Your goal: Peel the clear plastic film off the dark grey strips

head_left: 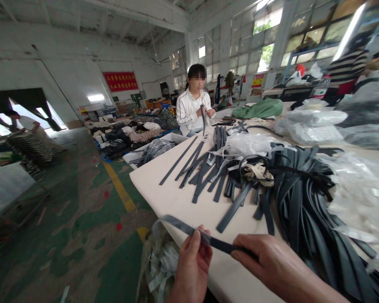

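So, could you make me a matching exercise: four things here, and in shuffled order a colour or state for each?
Things:
1. Banner
2. Floor line
3. Table top
4. Held strip

Colours and states:
A. Yellow
B. Dark, between the left hand and the right hand
C. Red with yellow characters
D. Pale, with dark strips lying on it

Right pairs: 1-C, 2-A, 3-D, 4-B.

White walls (15,54) are topped by a beamed ceiling (91,19). A red banner (120,81) is mounted on the far wall, near a lit lamp (95,97). Daylight is admitted by tall, many-paned windows (240,40); a tube light (349,31) is seen at upper right. Beside a pale table (164,202), the green floor (96,225) is worn in patches and marked by a yellow stripe (119,185).
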`<state>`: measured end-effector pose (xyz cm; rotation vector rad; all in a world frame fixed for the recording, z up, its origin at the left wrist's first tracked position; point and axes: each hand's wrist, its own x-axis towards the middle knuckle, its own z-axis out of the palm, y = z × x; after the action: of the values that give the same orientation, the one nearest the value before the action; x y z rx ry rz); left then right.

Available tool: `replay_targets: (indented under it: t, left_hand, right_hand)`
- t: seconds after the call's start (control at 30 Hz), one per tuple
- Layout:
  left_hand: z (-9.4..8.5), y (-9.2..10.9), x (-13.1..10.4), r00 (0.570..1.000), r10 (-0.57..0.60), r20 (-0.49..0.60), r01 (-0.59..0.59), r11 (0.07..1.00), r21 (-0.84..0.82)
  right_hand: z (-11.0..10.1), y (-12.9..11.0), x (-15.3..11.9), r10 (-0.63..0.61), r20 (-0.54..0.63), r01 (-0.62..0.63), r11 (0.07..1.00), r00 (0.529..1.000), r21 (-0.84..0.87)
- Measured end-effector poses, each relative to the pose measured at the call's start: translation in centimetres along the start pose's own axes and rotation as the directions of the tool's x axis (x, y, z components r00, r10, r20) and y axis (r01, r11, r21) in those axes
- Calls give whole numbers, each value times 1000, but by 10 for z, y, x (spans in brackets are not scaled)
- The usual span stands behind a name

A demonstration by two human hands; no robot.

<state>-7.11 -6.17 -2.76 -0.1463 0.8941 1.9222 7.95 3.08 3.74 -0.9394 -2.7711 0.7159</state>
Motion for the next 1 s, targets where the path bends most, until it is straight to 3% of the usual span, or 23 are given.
replay_targets:
  t: [0.1, 0.3, 0.5, 0.7, 0.9, 1.0]
  left_hand:
    - [3, 5, 0, 999, 25, -29, -25, 1000, -8]
    - [4, -14, -11, 991, -79, 109, 80, 997, -3]
    - [6, 13, 1, 995, 90, -49, -90, 996, 11]
    - [5, -8, -7, 998, -44, 44, 42, 998, 40]
    - [5, 15, 9, 993, 110, -41, -108, 993, 45]
    - [7, 12, 5, 997, 64, -44, -61, 996, 62]
  right_hand:
    - [-7, 5, -1, 5, -36, -5, 1000, 999, -6]
    - [8, -6, 0, -17, -24, 17, 1000, 1000, -17]
    - [-17, 4, -4, 8, -18, -8, 1000, 1000, -12]
    - [1, -10, 0, -8, -43, 8, 1000, 999, 14]
    - [-28, 7, -7, 26, -39, -24, 999, 999, 41]
    - [-21, 1, -6, 58, -64, -57, 998, 996, 18]
